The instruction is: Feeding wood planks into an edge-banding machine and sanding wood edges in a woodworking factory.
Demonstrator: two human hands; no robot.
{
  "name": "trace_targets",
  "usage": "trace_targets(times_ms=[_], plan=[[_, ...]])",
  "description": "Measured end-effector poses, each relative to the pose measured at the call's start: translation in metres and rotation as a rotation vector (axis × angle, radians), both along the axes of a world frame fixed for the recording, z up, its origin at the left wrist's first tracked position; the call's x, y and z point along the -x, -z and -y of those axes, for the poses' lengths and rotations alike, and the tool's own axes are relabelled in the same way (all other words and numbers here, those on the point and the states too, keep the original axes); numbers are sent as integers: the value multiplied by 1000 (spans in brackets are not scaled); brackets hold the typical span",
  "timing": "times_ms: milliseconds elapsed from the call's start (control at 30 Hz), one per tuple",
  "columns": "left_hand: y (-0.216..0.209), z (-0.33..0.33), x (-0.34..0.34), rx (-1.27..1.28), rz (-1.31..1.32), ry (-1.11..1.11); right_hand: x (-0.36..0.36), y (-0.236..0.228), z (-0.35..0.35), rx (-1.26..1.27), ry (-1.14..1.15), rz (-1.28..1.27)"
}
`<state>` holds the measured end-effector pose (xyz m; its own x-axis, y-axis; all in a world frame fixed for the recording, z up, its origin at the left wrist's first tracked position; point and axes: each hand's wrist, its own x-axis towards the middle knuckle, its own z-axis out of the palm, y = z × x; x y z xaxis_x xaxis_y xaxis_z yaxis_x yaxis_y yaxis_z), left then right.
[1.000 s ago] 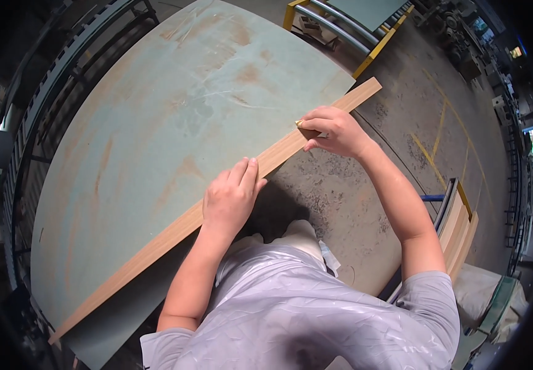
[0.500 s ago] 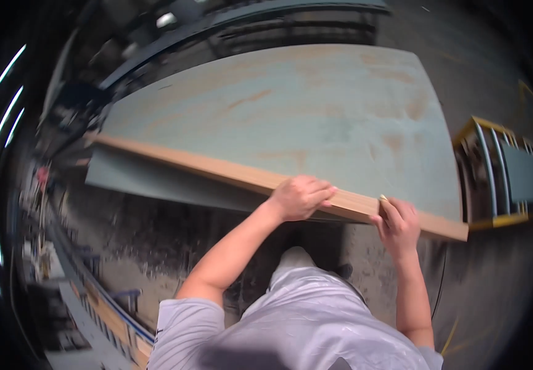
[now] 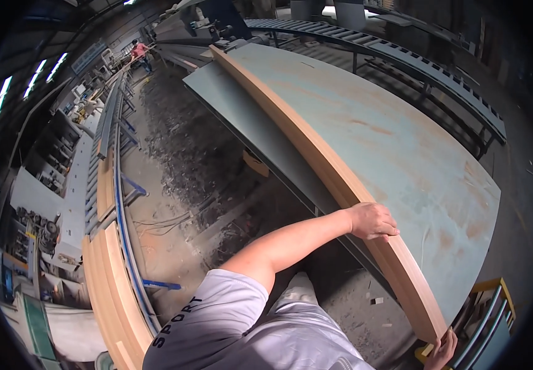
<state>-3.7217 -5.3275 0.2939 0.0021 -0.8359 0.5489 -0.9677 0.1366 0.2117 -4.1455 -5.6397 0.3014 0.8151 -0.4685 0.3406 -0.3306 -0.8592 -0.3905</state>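
A long, pale wooden plank (image 3: 315, 148) stretches from the far end of the worktable to its near right corner. It rests along the greenish, brown-smudged table top (image 3: 371, 117). My left hand (image 3: 372, 221) is closed over the plank toward its near end, fingers curled across the top. At the very tip of the plank, low on the right, my right hand (image 3: 442, 353) grips the end between thumb and fingers; the picture's edge cuts off part of it.
On the left, a roller conveyor (image 3: 118, 179) carries stacked wooden planks (image 3: 109, 277). Another roller conveyor (image 3: 402, 55) runs behind the table. A yellow-edged rack (image 3: 494, 296) stands at the right. Debris litters the dark floor (image 3: 180, 142). A person in red (image 3: 138, 50) is far off.
My view has turned left, so the plank now points away from me. My right hand has moved along the plank to its near end; my left hand stays on it.
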Motion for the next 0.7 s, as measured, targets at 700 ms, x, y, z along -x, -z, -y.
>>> trace_targets(times_ms=[700], plan=[[40, 169, 188, 65, 81, 29, 36, 59, 26, -643, 116, 429]])
